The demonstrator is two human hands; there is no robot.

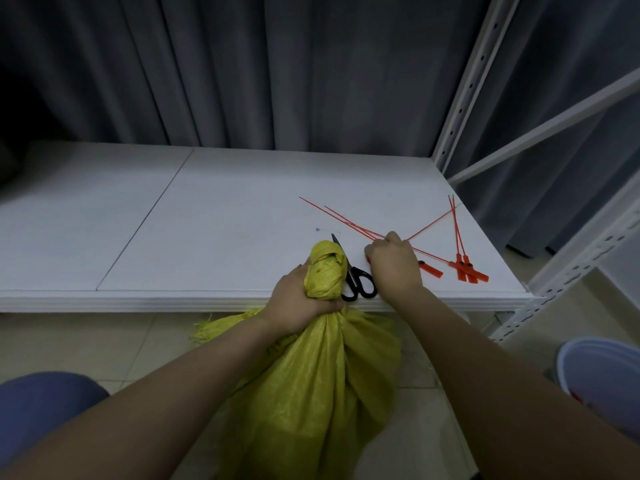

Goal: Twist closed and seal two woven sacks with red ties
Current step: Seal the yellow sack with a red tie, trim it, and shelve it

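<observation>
my left hand (298, 303) grips the twisted neck of a yellow woven sack (311, 393), fingers wrapped tight around it at the counter's (207, 220) near edge. the sack's body hangs below toward the floor. black scissors (360, 282) lie on the counter at 3 o'clock from the neck, just beside it. my right hand (393, 268) rests knuckles-up over some red ties (431, 270), fingers curled under (i cannot tell whether they pinch one). a loose bunch of ties (465, 268) lies at 3 o'clock from that hand.
</observation>
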